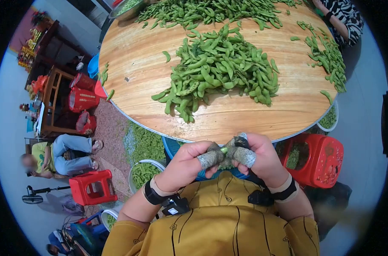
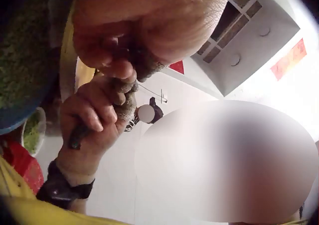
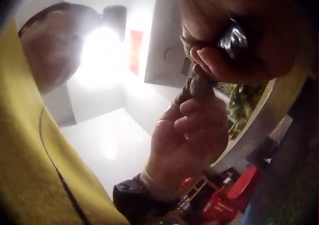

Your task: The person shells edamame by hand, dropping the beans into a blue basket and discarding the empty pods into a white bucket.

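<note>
My left hand [image 1: 183, 162] and right hand [image 1: 262, 158] meet just below the table's near edge, thumbs turned toward each other. Between their tips they pinch a green soybean pod [image 1: 224, 150], mostly hidden by the fingers. Worn grey wrappings cover the thumbs and some fingertips. In the right wrist view, something black and shiny [image 3: 235, 38] shows at the right hand. The left wrist view catches both hands from below, fingers curled inward. Beyond them, a heap of green soybean pods [image 1: 221, 68] lies on the round wooden table [image 1: 134, 96].
More pods [image 1: 211, 12] cover the table's far side, near a metal bowl [image 1: 128, 9]. Another person's arm [image 1: 339, 25] reaches in at the far right. Red stools [image 1: 326, 160] stand at both sides. A bucket of pods [image 1: 145, 174] is at lower left; someone sits [image 1: 59, 155] farther left.
</note>
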{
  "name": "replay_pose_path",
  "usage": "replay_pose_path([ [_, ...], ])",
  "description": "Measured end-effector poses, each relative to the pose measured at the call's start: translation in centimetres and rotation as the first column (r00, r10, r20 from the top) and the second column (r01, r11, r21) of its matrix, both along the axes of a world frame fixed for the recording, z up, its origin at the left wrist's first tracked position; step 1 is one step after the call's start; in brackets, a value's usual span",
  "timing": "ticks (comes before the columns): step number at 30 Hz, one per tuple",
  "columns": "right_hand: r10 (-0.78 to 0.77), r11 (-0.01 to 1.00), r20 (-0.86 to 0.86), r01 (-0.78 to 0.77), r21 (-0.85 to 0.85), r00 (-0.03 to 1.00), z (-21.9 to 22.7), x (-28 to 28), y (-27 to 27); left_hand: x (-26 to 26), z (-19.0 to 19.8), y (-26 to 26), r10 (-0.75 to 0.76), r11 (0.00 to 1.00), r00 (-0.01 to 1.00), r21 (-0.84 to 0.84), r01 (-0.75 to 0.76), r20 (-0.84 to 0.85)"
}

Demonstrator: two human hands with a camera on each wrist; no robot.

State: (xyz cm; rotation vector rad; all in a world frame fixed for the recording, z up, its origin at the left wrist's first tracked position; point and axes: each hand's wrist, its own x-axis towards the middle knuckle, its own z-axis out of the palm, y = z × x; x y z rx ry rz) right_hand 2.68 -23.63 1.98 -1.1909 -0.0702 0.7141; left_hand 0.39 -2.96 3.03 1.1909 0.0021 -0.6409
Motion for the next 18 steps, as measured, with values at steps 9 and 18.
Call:
replay_pose_path([
  [9,0.082,0.86,0.882,0.414,-0.298,0.464,-0.3,-0.6,0.3,0.3,-0.7,-0.8,-0.178,0.832,0.711,0.49,-0.26,0.68],
  [18,0.385,0.923,-0.079,-0.384,0.03,0.919,-0.4,0.2,-0.5,-0.9,1.3,2.5,-0.313,0.943,0.941,0.159,0.292,0.126],
])
